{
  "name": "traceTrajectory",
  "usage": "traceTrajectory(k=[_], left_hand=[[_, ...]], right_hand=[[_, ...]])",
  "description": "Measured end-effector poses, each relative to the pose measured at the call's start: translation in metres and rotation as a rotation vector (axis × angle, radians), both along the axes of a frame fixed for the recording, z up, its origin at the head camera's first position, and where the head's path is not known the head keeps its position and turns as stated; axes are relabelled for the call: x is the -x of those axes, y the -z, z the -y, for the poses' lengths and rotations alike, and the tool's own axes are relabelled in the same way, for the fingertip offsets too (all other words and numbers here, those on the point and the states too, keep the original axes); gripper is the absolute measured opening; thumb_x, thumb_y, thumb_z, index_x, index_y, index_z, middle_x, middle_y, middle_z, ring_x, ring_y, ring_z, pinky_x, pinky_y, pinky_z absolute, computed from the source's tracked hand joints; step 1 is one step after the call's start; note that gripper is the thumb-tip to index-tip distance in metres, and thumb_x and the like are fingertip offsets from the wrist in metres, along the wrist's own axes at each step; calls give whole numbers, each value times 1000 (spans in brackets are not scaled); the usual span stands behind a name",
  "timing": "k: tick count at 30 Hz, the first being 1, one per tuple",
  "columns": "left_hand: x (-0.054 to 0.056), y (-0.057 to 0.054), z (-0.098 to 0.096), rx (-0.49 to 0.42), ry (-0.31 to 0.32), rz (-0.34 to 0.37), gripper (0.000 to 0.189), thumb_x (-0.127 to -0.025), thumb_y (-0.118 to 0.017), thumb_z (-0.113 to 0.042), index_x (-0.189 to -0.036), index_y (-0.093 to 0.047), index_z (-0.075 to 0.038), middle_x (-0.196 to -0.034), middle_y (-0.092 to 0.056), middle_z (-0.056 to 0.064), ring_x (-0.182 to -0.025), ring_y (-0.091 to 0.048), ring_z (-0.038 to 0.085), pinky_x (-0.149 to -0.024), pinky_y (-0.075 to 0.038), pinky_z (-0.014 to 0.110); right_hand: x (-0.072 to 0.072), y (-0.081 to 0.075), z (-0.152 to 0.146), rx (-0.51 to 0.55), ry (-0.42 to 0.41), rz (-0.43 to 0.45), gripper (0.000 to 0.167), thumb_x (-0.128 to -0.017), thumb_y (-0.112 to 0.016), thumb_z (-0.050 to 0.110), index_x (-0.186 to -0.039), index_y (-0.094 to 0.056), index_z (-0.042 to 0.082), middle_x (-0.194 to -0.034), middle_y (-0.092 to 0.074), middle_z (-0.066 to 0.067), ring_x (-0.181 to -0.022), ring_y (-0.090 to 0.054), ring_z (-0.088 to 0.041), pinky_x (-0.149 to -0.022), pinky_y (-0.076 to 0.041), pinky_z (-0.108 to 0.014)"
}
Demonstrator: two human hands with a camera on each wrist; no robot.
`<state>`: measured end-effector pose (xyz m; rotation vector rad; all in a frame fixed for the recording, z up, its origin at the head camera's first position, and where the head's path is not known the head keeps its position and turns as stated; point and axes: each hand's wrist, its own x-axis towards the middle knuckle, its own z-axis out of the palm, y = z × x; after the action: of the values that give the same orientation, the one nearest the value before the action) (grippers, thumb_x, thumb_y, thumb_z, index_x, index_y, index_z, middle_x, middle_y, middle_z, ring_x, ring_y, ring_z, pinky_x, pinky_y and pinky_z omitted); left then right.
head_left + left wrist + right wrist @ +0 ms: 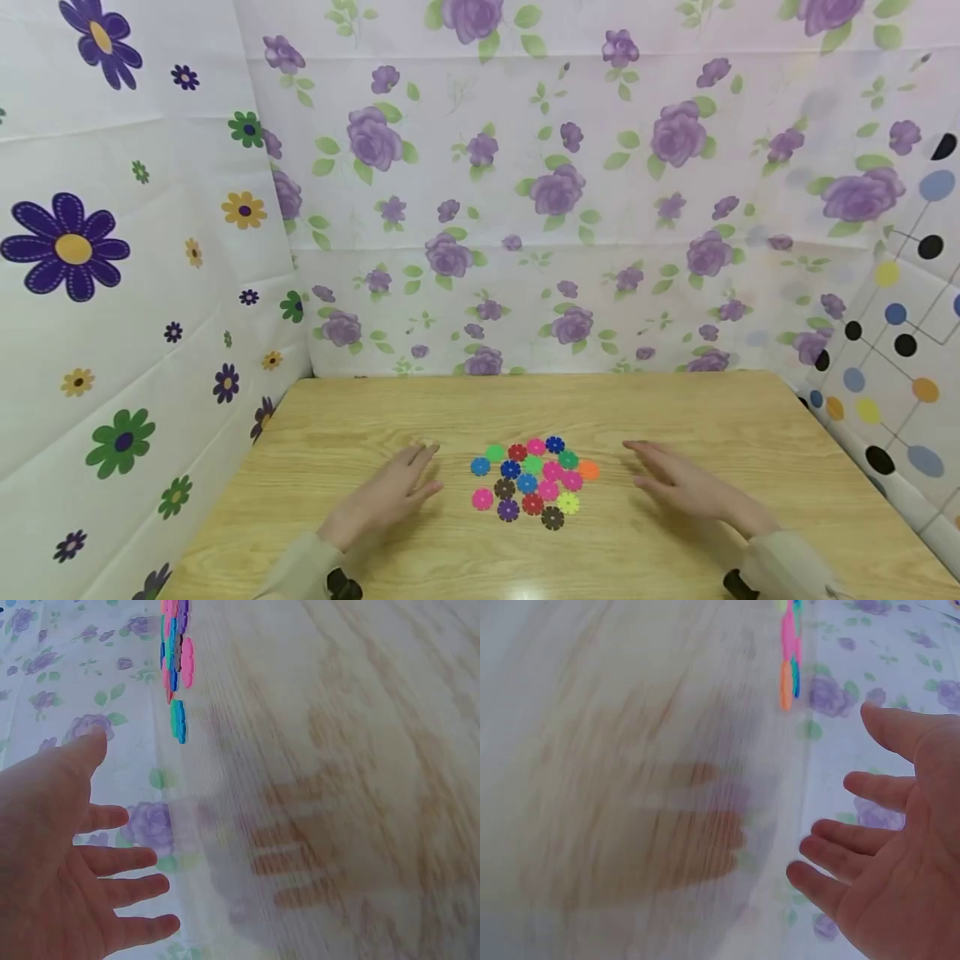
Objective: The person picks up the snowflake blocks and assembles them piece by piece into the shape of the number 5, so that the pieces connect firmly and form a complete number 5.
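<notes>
Several flat, notched plastic discs in many colours lie in a loose cluster on the wooden table, among them a purple disc (508, 510), an orange disc (588, 471) and a yellow disc (568, 502). To the left of the cluster is my left hand (390, 492), fingers extended and thumb apart, holding nothing. My right hand (686, 487) is on the other side, its fingers also stretched toward the discs with a gap between. Both wrist views show bare palms, with the left hand (82, 855) and right hand (900, 832) above their reflections in the tabletop.
The light wooden table (420, 558) has a glossy surface. Behind it hangs a purple-flowered cloth (517, 225); a daisy-patterned cloth (172, 275) borders the left side and a dotted cloth (892, 367) the right. Dark bands (345, 585) sit on both wrists.
</notes>
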<state>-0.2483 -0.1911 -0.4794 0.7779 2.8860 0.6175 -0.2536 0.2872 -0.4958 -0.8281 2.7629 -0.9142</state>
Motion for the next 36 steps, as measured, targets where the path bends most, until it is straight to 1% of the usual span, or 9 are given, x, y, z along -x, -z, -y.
traceTrajectory(k=[5,9,12,18,23,25,29,33,36], left_hand=[[4,-1,-8,4,34,17,47,-102,-48,-31,-139,-47,-3,-141,-49,20,-132,-46,37,-106,-42,51],[5,3,-16,6,69,-3,38,-101,-52,-26,-130,-57,-2,-132,-57,16,-125,-52,33,-103,-45,48],[7,7,-21,8,74,-16,35,-100,-52,-26,-127,-60,-4,-128,-62,12,-122,-56,29,-102,-47,46],[9,9,-29,-25,88,18,34,-99,-55,-24,-126,-61,-5,-123,-64,9,-115,-60,25,-97,-51,42],[10,13,-38,-36,117,-2,33,-95,-61,-20,-123,-62,-4,-111,-67,6,-100,-62,17,-87,-54,32],[10,15,-41,-49,122,3,34,-93,-63,-19,-123,-62,-4,-107,-67,5,-95,-60,14,-84,-54,29],[11,15,-47,-83,114,54,36,-91,-65,-18,-123,-62,-3,-103,-67,4,-90,-58,10,-79,-52,25],[12,15,-52,-101,100,85,36,-89,-69,-18,-122,-62,-3,-97,-66,2,-85,-57,8,-75,-51,23],[12,15,-56,-105,100,89,38,-87,-71,-20,-120,-63,-3,-88,-63,0,-77,-53,6,-69,-48,22]], right_hand=[[5,-1,6,84,-53,77,52,-103,-47,25,-146,-36,-3,-146,-41,-27,-130,-43,-50,-98,-44,-57],[9,0,9,142,-62,110,50,-102,-49,21,-143,-38,-6,-142,-45,-30,-124,-48,-48,-97,-46,-52],[12,1,11,160,-58,117,51,-100,-54,17,-141,-39,-8,-135,-49,-33,-119,-53,-48,-95,-49,-50],[14,3,18,163,1,117,53,-92,-64,9,-138,-45,-6,-128,-54,-32,-113,-58,-44,-90,-54,-45],[18,7,30,150,81,64,49,-86,-69,5,-132,-53,-3,-123,-60,-25,-105,-62,-35,-86,-55,-39],[21,8,34,144,109,49,47,-84,-71,5,-129,-57,-2,-119,-62,-22,-101,-63,-31,-84,-56,-35],[26,11,43,124,161,36,45,-79,-76,8,-122,-63,1,-115,-66,-16,-96,-63,-23,-80,-55,-27],[30,12,51,97,183,14,42,-77,-79,9,-117,-66,2,-110,-69,-12,-91,-62,-19,-77,-54,-27],[33,12,59,65,192,-1,39,-76,-79,9,-112,-68,2,-102,-69,-8,-87,-60,-16,-73,-52,-27]])
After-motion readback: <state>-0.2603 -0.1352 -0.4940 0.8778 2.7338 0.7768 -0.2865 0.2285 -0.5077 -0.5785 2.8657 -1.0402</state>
